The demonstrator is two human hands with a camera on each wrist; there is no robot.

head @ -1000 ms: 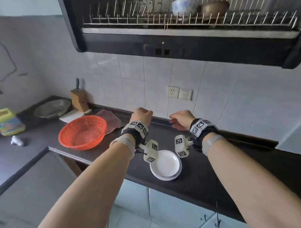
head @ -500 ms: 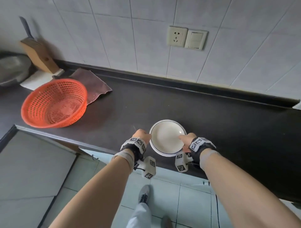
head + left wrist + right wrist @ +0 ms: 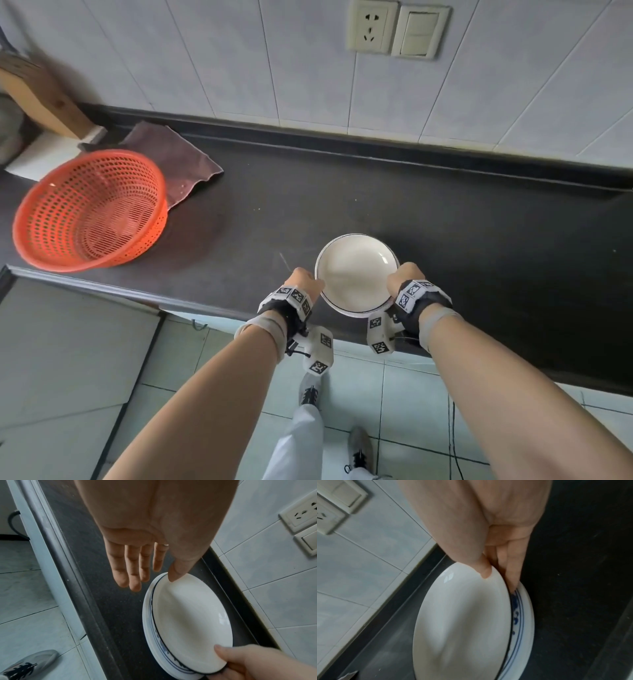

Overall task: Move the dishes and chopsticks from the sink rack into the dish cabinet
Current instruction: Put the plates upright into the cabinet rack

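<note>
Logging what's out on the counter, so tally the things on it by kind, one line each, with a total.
Plates: 2, stacked, plain white on a blue-patterned one
Orange basket: 1
Cloth: 1
Wooden knife block: 1
Total: 5

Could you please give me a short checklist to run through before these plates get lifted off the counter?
1. Right hand grips the top white plate, thumb on its rim, fingers under it: ok.
2. Left hand has a hold: not ok; only the thumb touches the rim, the fingers are straight beside the plate.
3. Top plate sits separate from the blue-patterned plate below: ok, its right edge is raised.
4. Stack rests fully on the counter: ok, though near the front edge.
5. Orange basket clear of the hands: ok.
6. Cabinet ready overhead: cannot tell, out of view.
</note>
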